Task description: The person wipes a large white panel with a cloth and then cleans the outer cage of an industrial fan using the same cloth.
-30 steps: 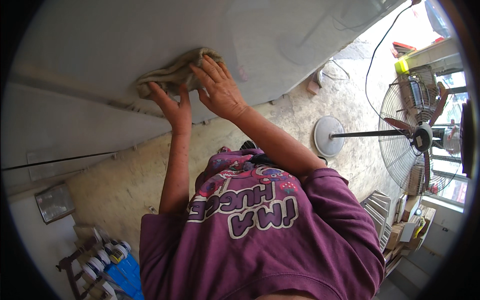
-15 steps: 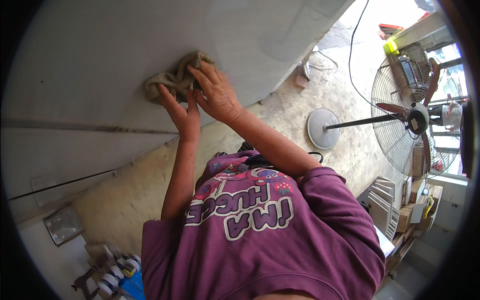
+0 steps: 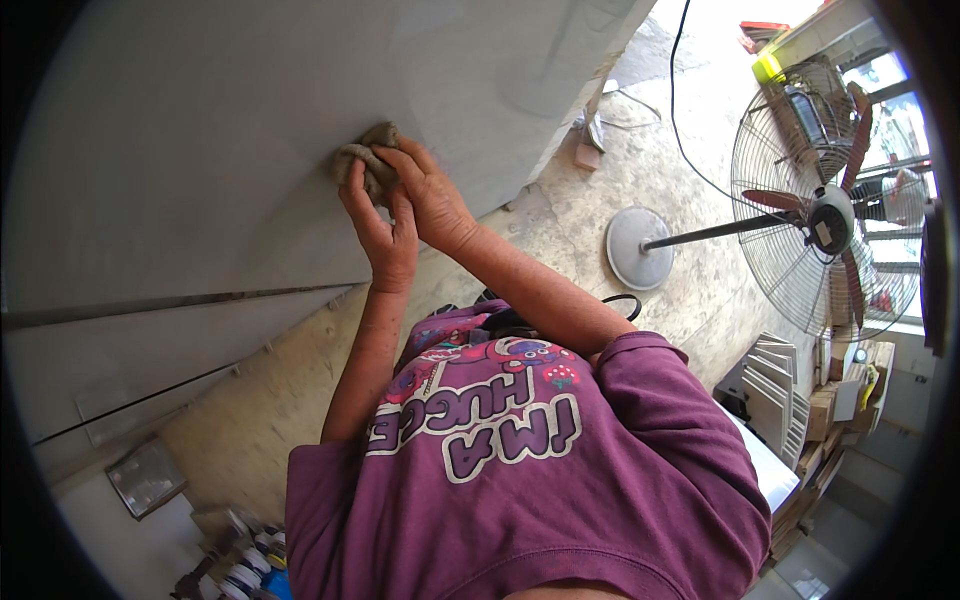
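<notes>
While both hands press a bunched tan rag (image 3: 366, 163) against the grey panel (image 3: 200, 150), the right hand (image 3: 435, 200) curls fingers over it; the left hand (image 3: 385, 235) pinches from below.

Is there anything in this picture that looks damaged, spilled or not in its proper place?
Nothing stands out. Both hands, left and right, press a bunched brownish cloth against the large pale panel. The pedestal fan stands upright on the concrete floor, where a cable trails and small scraps lie beside the panel.
</notes>
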A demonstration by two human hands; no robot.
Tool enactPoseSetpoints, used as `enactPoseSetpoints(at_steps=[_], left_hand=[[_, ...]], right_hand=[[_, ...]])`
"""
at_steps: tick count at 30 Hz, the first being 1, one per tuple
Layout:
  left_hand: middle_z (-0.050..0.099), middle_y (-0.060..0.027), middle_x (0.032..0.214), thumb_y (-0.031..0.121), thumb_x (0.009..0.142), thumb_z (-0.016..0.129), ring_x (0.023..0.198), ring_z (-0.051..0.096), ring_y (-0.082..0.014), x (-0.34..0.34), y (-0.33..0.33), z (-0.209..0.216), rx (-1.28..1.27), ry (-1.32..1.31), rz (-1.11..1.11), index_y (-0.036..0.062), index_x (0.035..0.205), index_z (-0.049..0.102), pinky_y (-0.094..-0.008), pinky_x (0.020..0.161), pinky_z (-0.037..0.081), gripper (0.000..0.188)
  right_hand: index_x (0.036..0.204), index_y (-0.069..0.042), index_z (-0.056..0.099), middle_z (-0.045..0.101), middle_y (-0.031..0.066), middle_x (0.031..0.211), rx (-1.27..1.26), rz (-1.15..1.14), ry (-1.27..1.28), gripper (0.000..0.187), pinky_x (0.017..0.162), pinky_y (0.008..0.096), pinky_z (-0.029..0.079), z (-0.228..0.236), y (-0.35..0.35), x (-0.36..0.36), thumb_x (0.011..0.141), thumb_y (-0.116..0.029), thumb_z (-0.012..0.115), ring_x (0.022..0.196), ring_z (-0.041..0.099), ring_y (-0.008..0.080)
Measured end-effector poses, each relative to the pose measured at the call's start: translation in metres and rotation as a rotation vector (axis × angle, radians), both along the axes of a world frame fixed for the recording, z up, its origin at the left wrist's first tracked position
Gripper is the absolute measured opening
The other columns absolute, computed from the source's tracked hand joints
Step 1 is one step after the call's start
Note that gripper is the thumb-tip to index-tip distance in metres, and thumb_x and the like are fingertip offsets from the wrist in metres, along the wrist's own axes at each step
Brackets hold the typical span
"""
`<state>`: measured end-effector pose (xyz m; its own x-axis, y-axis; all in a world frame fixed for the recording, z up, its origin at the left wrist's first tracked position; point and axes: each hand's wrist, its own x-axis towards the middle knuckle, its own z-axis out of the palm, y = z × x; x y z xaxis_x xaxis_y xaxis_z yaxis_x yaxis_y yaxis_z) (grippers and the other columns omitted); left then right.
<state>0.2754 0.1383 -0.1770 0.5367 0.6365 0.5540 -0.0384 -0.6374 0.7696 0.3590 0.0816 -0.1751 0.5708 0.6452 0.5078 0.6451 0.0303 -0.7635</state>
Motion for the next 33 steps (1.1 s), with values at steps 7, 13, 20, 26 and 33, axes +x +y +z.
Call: enactPoseSetpoints(at_steps=[7, 13, 20, 26, 33], left_hand=[[0.048, -0.0177, 0.128, 0.015, 0.091, 0.061, 0.119, 0.048, -0.0315, 0.034, -0.015, 0.011, -0.01, -0.022, -0.087, 0.0014, 0.134, 0.043, -0.04, 0.101, 0.04, 0.049], [0.048, -0.0121, 0.133, 0.013, 0.091, 0.062, 0.122, 0.048, -0.0238, 0.054, -0.02, 0.019, -0.093, 0.062, -0.233, 0.0027, 0.136, 0.043, -0.0368, 0.102, 0.04, 0.05], [0.049, -0.0123, 0.136, 0.01, 0.09, 0.062, 0.123, 0.048, -0.0237, 0.06, -0.025, 0.011, -0.108, 0.138, -0.252, 0.0059, 0.139, 0.042, -0.0379, 0.1, 0.041, 0.053], [0.053, -0.0149, 0.133, 0.013, 0.089, 0.062, 0.123, 0.051, -0.0285, 0.047, -0.026, -0.01, -0.165, 0.215, -0.192, 0.007, 0.142, 0.037, -0.0408, 0.096, 0.043, 0.059], [0.055, -0.014, 0.13, 0.008, 0.089, 0.061, 0.118, 0.054, -0.0259, 0.03, -0.025, -0.032, -0.256, 0.254, -0.156, 0.008, 0.143, 0.035, -0.0372, 0.091, 0.046, 0.059]], right_hand=[[0.12, -0.012, 0.051, 0.052, 0.0131, 0.122, 0.135, -0.062, 0.105, 0.049, 0.08, 0.042, 0.051, -0.003, -0.013, 0.037, 0.075, 0.003, 0.063, 0.101, 0.059, 0.0378], [0.111, -0.008, 0.054, 0.055, 0.0142, 0.112, 0.178, -0.143, 0.146, 0.042, 0.079, 0.0377, 0.052, -0.012, -0.024, 0.073, 0.073, 0.009, 0.061, 0.098, 0.059, 0.0354], [0.106, -0.009, 0.056, 0.058, 0.0112, 0.107, 0.167, -0.268, 0.103, 0.04, 0.077, 0.0366, 0.05, -0.015, -0.044, 0.109, 0.071, 0.01, 0.055, 0.097, 0.059, 0.0323], [0.107, -0.01, 0.057, 0.058, 0.0067, 0.105, 0.151, -0.384, 0.124, 0.046, 0.078, 0.0312, 0.048, -0.036, -0.061, 0.141, 0.068, 0.013, 0.053, 0.097, 0.057, 0.0237], [0.11, -0.004, 0.056, 0.057, 0.0072, 0.103, 0.24, -0.541, 0.361, 0.046, 0.085, 0.0273, 0.045, -0.06, -0.082, 0.187, 0.069, 0.015, 0.047, 0.094, 0.055, 0.0179]])
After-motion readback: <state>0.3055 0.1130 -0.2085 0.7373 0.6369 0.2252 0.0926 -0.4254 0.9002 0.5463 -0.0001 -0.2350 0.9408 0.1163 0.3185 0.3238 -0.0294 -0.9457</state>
